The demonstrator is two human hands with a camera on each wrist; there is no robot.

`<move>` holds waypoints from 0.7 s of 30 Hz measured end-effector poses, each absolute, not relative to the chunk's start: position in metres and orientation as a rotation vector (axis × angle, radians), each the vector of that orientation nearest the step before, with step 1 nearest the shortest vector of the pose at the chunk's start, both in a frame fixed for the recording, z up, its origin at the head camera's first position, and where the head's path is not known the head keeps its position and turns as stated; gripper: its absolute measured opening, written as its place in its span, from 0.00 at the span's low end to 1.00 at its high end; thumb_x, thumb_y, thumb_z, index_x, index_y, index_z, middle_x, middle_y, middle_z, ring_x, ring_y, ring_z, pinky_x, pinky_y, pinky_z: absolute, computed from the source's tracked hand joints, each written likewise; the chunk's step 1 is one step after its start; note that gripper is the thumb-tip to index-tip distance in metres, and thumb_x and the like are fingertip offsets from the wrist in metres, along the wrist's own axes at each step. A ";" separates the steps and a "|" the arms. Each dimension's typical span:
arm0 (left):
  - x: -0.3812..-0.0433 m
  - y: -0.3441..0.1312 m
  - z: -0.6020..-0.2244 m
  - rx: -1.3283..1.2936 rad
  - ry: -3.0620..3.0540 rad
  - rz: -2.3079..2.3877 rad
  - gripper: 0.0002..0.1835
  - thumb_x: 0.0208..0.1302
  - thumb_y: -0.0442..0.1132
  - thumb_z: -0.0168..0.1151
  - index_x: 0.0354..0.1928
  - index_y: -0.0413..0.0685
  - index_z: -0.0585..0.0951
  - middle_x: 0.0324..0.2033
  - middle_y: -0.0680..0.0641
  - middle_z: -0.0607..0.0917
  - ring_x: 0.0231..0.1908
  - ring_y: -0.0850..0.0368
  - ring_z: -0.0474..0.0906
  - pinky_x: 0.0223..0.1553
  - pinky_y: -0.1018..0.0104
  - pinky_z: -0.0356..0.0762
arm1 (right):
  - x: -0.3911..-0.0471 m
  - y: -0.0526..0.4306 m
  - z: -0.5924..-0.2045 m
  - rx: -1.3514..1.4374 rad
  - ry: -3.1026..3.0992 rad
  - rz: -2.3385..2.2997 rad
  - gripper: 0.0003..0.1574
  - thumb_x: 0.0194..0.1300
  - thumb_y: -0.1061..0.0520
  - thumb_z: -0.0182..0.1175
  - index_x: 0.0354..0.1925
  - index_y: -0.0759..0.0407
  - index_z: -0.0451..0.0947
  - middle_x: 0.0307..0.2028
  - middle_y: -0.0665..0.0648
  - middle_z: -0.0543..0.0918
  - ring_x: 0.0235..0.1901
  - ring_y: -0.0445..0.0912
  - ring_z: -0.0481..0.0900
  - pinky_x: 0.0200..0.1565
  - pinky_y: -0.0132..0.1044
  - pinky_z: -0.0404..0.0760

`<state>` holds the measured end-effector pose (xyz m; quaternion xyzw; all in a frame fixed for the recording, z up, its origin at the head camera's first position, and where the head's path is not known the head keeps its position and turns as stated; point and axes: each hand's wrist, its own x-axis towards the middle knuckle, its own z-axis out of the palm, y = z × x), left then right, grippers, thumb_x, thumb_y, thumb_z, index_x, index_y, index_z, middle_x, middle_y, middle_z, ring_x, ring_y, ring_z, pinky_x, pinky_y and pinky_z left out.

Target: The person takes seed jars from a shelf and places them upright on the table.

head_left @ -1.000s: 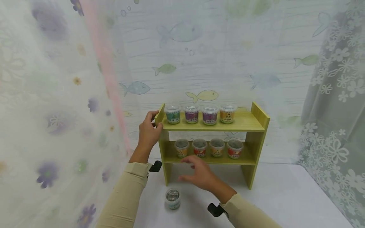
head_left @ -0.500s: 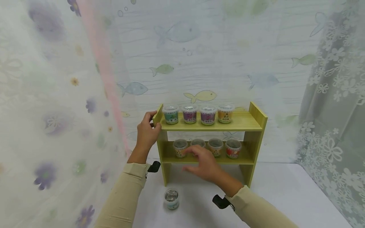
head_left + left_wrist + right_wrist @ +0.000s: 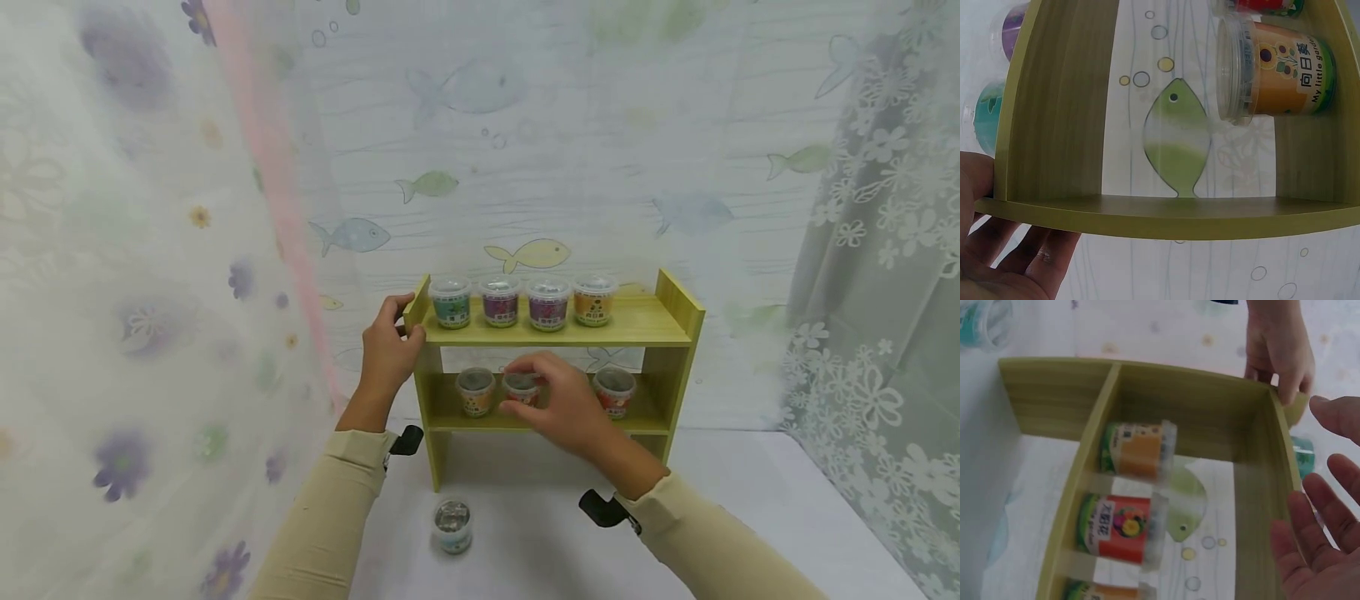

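My left hand [image 3: 388, 346] grips the left side panel of a two-tier yellow-green wooden shelf [image 3: 647, 321], thumb in front and fingers round the outer side. In front of the lower tier is my right hand [image 3: 566, 404], fingers bent and apart with nothing between them. It overlaps the row beside a red-labelled plastic cup [image 3: 520, 398]; an orange-labelled cup [image 3: 1072, 591] behind it is hidden in the head view. Another orange cup [image 3: 476, 403] and a red one [image 3: 615, 403] stand at the row's ends. In the right wrist view, the right fingers [image 3: 1327, 551] spread near the upper board.
On the top tier stand a teal cup [image 3: 452, 310], two purple cups [image 3: 500, 309] and an orange cup [image 3: 593, 307], all lidded. One more lidded cup [image 3: 453, 527] sits on the white tabletop [image 3: 750, 517] in front. Patterned curtains [image 3: 480, 167] hang behind and beside.
My right hand has moved up and to the right, from below the lower tier's left part to in front of its cups. The left hand has kept its hold on the shelf.
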<state>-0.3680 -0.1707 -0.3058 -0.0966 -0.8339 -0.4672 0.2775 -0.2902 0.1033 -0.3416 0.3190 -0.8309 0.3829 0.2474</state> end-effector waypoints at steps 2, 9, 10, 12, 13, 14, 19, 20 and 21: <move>-0.368 -0.171 -0.306 -0.255 -2.242 -1.254 0.27 0.71 0.37 0.59 0.72 0.56 0.72 0.71 0.46 0.76 0.59 0.39 0.84 0.49 0.45 0.86 | -0.290 0.107 -0.337 0.852 -2.258 1.044 0.27 0.59 0.50 0.77 0.55 0.51 0.82 0.52 0.49 0.85 0.53 0.43 0.83 0.51 0.44 0.86; -0.368 -0.170 -0.306 -0.258 -2.239 -1.250 0.27 0.72 0.36 0.59 0.72 0.55 0.72 0.71 0.45 0.76 0.59 0.38 0.83 0.49 0.44 0.86 | -0.294 0.120 -0.326 0.817 -2.211 1.069 0.27 0.60 0.54 0.77 0.56 0.53 0.82 0.53 0.51 0.84 0.55 0.47 0.82 0.53 0.49 0.86; -0.368 -0.170 -0.306 -0.258 -2.238 -1.250 0.27 0.71 0.36 0.59 0.72 0.55 0.72 0.71 0.45 0.76 0.59 0.38 0.83 0.49 0.44 0.86 | -0.294 0.121 -0.324 0.819 -2.199 1.065 0.27 0.60 0.54 0.77 0.56 0.54 0.82 0.53 0.52 0.84 0.55 0.48 0.82 0.53 0.50 0.86; -0.368 -0.170 -0.306 -0.259 -2.238 -1.247 0.27 0.72 0.36 0.58 0.72 0.55 0.72 0.71 0.45 0.76 0.59 0.38 0.83 0.49 0.44 0.86 | -0.295 0.124 -0.321 0.813 -2.184 1.056 0.27 0.60 0.55 0.77 0.56 0.55 0.82 0.53 0.52 0.84 0.55 0.49 0.83 0.52 0.50 0.86; -0.368 -0.170 -0.306 -0.259 -2.239 -1.247 0.27 0.72 0.36 0.58 0.72 0.55 0.72 0.71 0.45 0.76 0.59 0.38 0.83 0.50 0.44 0.86 | -0.296 0.126 -0.320 0.806 -2.179 1.044 0.27 0.60 0.55 0.77 0.56 0.55 0.81 0.53 0.52 0.84 0.55 0.48 0.83 0.52 0.50 0.86; -0.368 -0.170 -0.306 -0.258 -2.240 -1.246 0.27 0.72 0.36 0.58 0.72 0.56 0.71 0.71 0.45 0.76 0.59 0.38 0.83 0.50 0.44 0.86 | -0.296 0.128 -0.319 0.799 -2.173 1.038 0.26 0.60 0.55 0.77 0.56 0.55 0.81 0.53 0.52 0.84 0.55 0.48 0.83 0.53 0.49 0.86; -0.370 -0.170 -0.307 -0.256 -2.243 -1.240 0.27 0.72 0.36 0.58 0.72 0.56 0.71 0.71 0.45 0.76 0.59 0.39 0.84 0.49 0.45 0.86 | -0.298 0.136 -0.313 0.757 -2.150 1.014 0.26 0.60 0.55 0.77 0.55 0.56 0.82 0.52 0.50 0.84 0.54 0.46 0.83 0.53 0.47 0.86; -0.370 -0.170 -0.308 -0.256 -2.243 -1.239 0.27 0.72 0.36 0.59 0.72 0.56 0.71 0.71 0.45 0.76 0.59 0.39 0.84 0.49 0.45 0.86 | -0.299 0.138 -0.313 0.754 -2.138 1.016 0.26 0.60 0.55 0.77 0.55 0.57 0.82 0.52 0.51 0.84 0.54 0.47 0.83 0.53 0.48 0.86; -0.370 -0.170 -0.308 -0.258 -2.243 -1.240 0.27 0.72 0.36 0.59 0.72 0.55 0.71 0.71 0.45 0.76 0.59 0.39 0.83 0.49 0.45 0.86 | -0.299 0.140 -0.311 0.746 -2.129 1.013 0.26 0.60 0.55 0.77 0.55 0.57 0.82 0.52 0.52 0.84 0.54 0.47 0.83 0.52 0.49 0.86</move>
